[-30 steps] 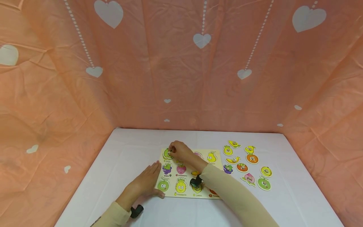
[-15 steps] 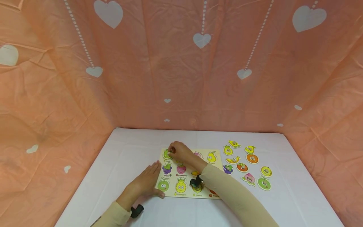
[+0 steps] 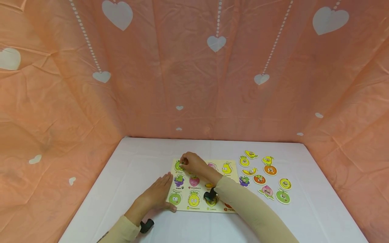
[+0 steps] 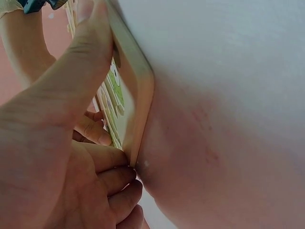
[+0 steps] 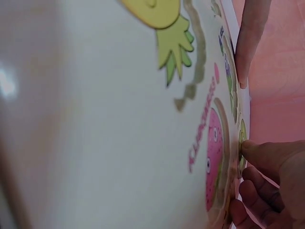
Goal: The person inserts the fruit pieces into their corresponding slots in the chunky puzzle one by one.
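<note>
Right hand [image 3: 192, 162]: forearm crosses the puzzle board [image 3: 184, 199] from 5 o'clock; fingers pinch the green apple piece [image 3: 177, 166] at board 11 o'clock. Left hand [image 3: 156, 192]: fingers extended, touching the 9 o'clock edge. Right sleeve [image 3: 249, 206] obscures several pictures. Loose fruit pieces [image 3: 259, 180]: 2-to-4 o'clock.

Green apple piece [image 3: 178, 164] (pinched) on cream board [image 3: 184, 195].

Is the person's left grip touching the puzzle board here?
Touching. The left wrist view shows it: fingers of the left grip meet the edge of the puzzle board, with no gap between.
</note>
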Available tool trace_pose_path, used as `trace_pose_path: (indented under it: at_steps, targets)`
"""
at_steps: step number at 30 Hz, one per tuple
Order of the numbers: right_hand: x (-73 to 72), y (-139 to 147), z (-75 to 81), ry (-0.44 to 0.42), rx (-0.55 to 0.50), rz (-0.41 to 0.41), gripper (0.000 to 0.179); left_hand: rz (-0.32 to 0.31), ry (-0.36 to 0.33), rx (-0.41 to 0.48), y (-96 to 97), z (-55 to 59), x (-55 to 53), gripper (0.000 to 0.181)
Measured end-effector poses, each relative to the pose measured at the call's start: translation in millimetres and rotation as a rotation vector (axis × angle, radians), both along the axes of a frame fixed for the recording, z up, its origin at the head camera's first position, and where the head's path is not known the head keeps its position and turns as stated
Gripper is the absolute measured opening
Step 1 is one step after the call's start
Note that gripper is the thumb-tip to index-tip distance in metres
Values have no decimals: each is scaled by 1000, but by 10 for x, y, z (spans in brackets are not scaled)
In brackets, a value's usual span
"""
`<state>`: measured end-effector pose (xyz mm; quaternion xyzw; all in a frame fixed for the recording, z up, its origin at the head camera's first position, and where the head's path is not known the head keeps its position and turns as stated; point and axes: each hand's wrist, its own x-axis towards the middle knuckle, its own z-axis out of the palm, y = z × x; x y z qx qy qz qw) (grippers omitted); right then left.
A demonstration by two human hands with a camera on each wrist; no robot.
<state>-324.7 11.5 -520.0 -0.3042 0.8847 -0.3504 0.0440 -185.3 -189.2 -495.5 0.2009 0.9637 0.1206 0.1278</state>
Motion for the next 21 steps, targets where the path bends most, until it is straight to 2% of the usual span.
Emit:
trace_pose_path:
  at_steps: [21]
  targets:
    - [40, 3, 48, -42, 3, 3, 6, -3, -2, -7, -16, -29, -16, 129]
